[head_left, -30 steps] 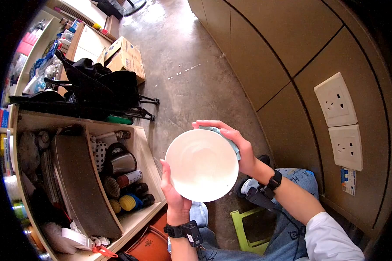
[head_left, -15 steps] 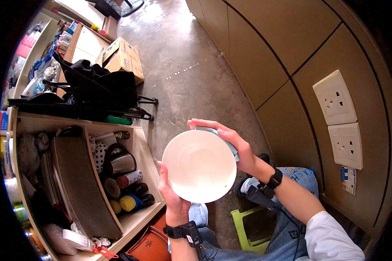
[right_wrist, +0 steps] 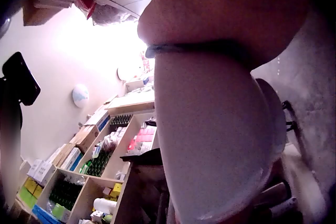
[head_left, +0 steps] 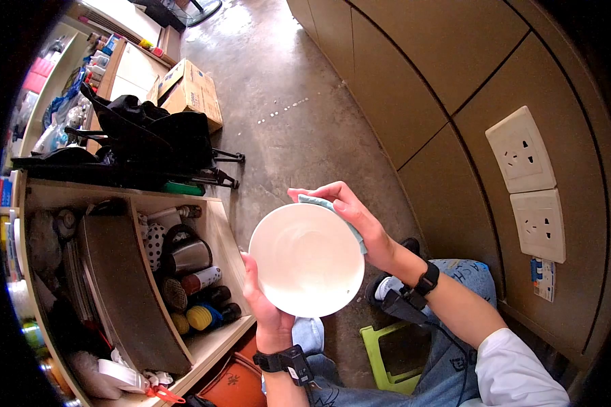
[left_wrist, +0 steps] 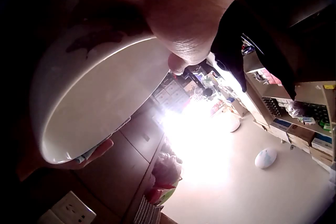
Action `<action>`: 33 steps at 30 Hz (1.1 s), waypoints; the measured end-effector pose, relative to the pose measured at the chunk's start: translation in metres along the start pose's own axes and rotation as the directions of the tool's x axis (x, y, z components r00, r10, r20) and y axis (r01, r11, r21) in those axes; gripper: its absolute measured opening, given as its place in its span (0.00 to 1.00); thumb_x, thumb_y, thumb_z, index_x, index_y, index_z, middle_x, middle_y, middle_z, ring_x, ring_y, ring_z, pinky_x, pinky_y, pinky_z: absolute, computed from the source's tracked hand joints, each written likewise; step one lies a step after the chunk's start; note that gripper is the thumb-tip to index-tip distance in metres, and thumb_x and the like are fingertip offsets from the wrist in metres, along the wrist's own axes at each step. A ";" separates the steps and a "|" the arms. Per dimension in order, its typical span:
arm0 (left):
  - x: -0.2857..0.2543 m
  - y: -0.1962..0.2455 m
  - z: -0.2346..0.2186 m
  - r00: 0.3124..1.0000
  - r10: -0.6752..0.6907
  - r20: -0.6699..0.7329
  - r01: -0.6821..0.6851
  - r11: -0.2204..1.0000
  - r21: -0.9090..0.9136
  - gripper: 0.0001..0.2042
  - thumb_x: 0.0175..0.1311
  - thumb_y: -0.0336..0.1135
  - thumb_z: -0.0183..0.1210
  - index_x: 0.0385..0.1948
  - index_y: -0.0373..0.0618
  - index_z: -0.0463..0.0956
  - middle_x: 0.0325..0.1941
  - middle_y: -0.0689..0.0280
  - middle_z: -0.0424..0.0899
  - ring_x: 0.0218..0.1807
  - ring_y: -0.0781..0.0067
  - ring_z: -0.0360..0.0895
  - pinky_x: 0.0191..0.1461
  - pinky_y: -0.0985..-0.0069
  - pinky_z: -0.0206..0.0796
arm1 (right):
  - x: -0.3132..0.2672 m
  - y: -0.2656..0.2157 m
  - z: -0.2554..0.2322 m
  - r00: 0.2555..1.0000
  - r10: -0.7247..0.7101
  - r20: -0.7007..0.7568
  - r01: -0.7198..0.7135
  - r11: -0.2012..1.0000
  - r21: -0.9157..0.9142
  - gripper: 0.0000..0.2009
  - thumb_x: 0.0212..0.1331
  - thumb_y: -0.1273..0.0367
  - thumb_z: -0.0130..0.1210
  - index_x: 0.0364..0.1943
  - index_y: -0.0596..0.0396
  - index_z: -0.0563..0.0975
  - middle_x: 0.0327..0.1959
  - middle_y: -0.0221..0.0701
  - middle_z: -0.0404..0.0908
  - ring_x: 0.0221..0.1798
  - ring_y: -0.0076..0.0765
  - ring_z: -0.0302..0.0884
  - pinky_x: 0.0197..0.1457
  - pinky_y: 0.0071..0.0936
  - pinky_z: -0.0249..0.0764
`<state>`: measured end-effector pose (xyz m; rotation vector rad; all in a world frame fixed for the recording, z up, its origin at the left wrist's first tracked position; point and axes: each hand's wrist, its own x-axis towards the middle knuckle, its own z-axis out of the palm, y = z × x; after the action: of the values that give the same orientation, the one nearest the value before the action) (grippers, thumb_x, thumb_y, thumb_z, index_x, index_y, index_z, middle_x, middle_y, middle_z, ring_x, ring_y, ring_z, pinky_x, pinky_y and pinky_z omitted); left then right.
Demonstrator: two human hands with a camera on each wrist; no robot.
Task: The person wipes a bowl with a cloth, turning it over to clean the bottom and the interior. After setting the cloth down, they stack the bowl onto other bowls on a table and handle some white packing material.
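A white bowl point(head_left: 307, 261) is held over the floor in front of the lap, its inside turned up toward the head camera. My left hand point(head_left: 268, 308) grips it at the lower left, thumb along the rim and the other fingers hidden beneath. In the left wrist view a dark printed pattern shows on the outside of the bowl point(left_wrist: 105, 98). At the upper right edge, my right hand point(head_left: 363, 227) holds a light blue-green cloth point(head_left: 326, 202) against the bowl's outer wall. The right wrist view shows the cloth point(right_wrist: 199, 48) folded between palm and bowl point(right_wrist: 215, 129).
To the left stands an open wooden drawer point(head_left: 224, 264) with a metal cup point(head_left: 187, 256), bottles and other items. A black folded frame with fabric point(head_left: 149, 139) and a cardboard box point(head_left: 198, 98) lie beyond. A green stool point(head_left: 380, 359) is below; a brown panelled wall with sockets point(head_left: 538, 224) runs along the right.
The bowl and both hands have shifted slightly to the left in the head view. My right hand's fingers and the cloth have slid a little along the bowl's rim.
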<state>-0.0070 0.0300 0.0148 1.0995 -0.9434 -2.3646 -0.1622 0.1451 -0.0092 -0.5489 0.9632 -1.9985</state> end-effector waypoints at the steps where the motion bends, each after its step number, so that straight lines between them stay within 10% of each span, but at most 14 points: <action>1: 0.000 0.000 0.000 1.000 -0.002 0.007 0.002 1.000 -0.012 0.33 0.76 0.60 0.42 0.65 0.38 0.66 0.61 0.51 0.78 0.57 0.55 0.81 0.58 0.60 0.77 | 0.000 0.000 -0.001 1.000 0.000 0.000 0.000 1.000 0.000 0.20 0.75 0.59 0.37 0.59 0.59 0.64 0.72 0.47 0.64 0.74 0.39 0.62 0.76 0.36 0.57; 33: 0.000 -0.002 0.000 0.999 0.032 0.030 -0.034 0.997 0.062 0.33 0.77 0.60 0.40 0.64 0.37 0.67 0.62 0.54 0.78 0.61 0.62 0.77 0.64 0.66 0.71 | 0.002 -0.007 0.000 0.995 0.093 -0.029 -0.094 0.994 -0.051 0.25 0.73 0.57 0.36 0.63 0.62 0.70 0.67 0.44 0.72 0.70 0.39 0.70 0.73 0.35 0.65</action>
<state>-0.0071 0.0320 0.0137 1.0668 -1.0444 -2.3452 -0.1671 0.1464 -0.0037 -0.4979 1.0417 -1.9058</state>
